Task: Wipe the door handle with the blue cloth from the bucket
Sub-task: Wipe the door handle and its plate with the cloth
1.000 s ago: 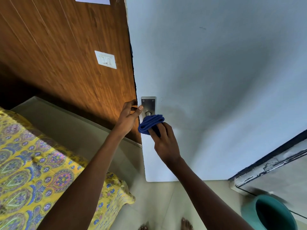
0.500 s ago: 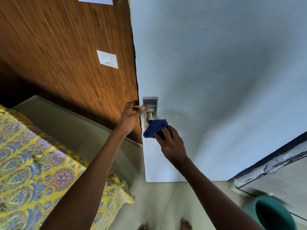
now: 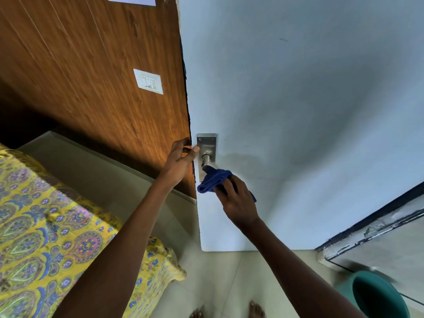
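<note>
Right grip (image 3: 238,200) (bunched blue cloth (image 3: 212,180)) against door handle (image 3: 206,160)

One pale door (image 3: 298,99) with one metal door handle (image 3: 207,158). One blue cloth (image 3: 214,180), one green bucket (image 3: 378,294) near right. Two hands: left hand (image 3: 179,160), right hand (image 3: 238,200). One switch plate (image 3: 149,81) far left, one patterned yellow bedspread (image 3: 46,237), two bare feet (image 3: 255,309).

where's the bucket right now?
In the head view the teal bucket sits on the floor at the bottom right corner, partly cut off by the frame, well below and right of the right hand holding the blue cloth.
</note>
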